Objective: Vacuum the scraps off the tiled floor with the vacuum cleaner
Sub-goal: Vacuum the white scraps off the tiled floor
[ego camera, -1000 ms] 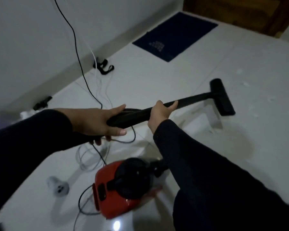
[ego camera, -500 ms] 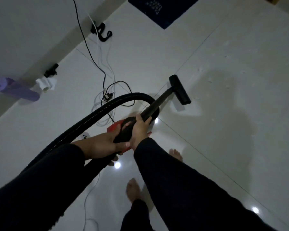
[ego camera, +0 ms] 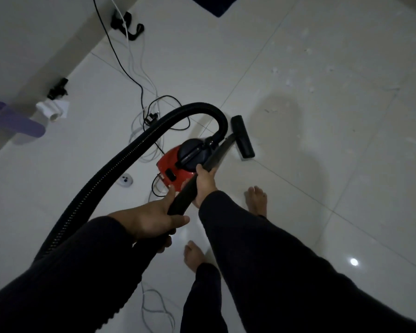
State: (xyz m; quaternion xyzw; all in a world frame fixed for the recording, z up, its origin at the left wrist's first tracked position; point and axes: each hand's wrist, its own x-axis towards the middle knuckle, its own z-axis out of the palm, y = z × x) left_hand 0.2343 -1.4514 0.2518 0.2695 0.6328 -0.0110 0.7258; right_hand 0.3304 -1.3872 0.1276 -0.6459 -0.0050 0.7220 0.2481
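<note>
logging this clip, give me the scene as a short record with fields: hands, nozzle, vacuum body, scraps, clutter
left hand: gripping the rear end of the wand
right hand: gripping the wand further forward
nozzle: on the tiled floor, just right of the vacuum body
vacuum body: red and black, on the floor ahead of the bare feet
hose: arcs from the body back towards the left arm
scraps: small white bits scattered beyond the nozzle, to the upper right
clutter: tangled cables left of the body
</note>
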